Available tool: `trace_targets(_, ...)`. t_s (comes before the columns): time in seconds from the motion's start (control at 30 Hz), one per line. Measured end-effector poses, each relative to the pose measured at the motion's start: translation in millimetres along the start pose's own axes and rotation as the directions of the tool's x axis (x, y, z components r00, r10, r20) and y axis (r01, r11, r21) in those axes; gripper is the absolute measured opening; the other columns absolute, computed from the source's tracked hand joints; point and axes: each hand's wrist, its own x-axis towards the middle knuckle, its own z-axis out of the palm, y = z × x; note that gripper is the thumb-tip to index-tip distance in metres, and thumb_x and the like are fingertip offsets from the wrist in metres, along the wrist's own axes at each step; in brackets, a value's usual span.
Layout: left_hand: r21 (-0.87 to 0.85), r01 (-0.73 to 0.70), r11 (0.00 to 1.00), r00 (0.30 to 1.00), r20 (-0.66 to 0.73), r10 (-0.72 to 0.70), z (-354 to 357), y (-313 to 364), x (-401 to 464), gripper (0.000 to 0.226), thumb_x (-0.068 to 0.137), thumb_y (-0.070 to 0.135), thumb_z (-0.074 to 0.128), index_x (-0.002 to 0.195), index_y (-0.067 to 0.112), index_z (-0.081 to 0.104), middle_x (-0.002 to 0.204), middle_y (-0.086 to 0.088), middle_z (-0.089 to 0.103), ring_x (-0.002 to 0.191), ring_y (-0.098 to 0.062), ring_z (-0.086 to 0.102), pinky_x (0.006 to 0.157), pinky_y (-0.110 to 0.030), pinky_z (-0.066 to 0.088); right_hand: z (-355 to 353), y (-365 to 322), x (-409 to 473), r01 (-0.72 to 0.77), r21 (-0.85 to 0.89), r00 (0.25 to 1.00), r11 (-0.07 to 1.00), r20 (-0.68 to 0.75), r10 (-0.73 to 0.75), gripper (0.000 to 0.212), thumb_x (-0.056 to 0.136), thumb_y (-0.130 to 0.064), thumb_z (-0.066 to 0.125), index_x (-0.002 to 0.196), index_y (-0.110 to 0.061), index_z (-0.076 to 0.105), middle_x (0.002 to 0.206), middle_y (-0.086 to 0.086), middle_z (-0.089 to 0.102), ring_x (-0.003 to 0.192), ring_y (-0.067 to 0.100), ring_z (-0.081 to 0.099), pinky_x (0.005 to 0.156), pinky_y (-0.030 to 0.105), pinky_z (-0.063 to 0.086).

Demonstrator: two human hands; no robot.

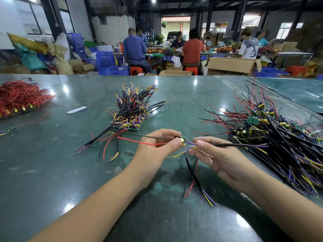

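My left hand (157, 147) pinches a small green circuit board (181, 139) above the green table; a red wire (139, 142) and a thin black wire run from it to the left. My right hand (215, 154) pinches the purple and yellow leads beside that board, and a black sheathed cable (244, 145) sticks out to the right from its fingers. Another black cable (195, 179) with coloured ends, plus a red and a black wire, hangs down between my hands to the table.
A panel of joined boards with upright wires (132, 109) stands ahead at centre. A big heap of wired boards (272, 137) lies right, a red-wire pile (19, 96) far left, a white strip (76, 110) between. People sit at tables beyond the table edge.
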Motion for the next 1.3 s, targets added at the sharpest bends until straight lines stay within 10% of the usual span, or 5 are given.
trace_targets(0.33,0.029,0.179,0.983,0.979,0.09,-0.181,2,6,-4,0.03,0.095,-0.001,0.043,0.094,0.017,0.069,0.084,-0.007,0.074,0.078,-0.018,0.071,0.077,-0.029,0.057,2,0,-4,0.023,-0.015,0.997,1.0,0.074,-0.022,0.018,0.061,-0.003,0.07,0.077,-0.007,0.076,0.083,0.018,0.072,0.078,0.023,0.072,0.064,0.018,0.054)
trace_targets(1.07,-0.129,0.215,0.968,0.976,-0.002,-0.218,12,5,-2,0.023,0.083,-0.006,0.062,0.075,0.012,0.074,0.074,-0.011,0.07,0.057,-0.012,0.066,0.058,-0.02,0.054,3,-7,-3,0.005,0.059,0.999,0.998,0.053,-0.009,0.017,0.058,0.003,0.068,0.071,-0.007,0.071,0.076,0.016,0.072,0.072,0.025,0.073,0.059,0.017,0.055)
trace_targets(1.3,-0.056,0.117,0.992,0.986,-0.116,-0.122,1,7,1,0.02,0.083,-0.009,0.06,0.079,0.008,0.07,0.062,-0.003,0.067,0.054,-0.01,0.064,0.057,-0.018,0.053,-10,-12,12,0.022,0.136,0.987,0.99,-0.161,0.0,0.014,0.093,-0.014,0.051,0.09,-0.012,0.064,0.073,-0.001,0.072,0.057,0.006,0.064,0.052,0.014,0.052)
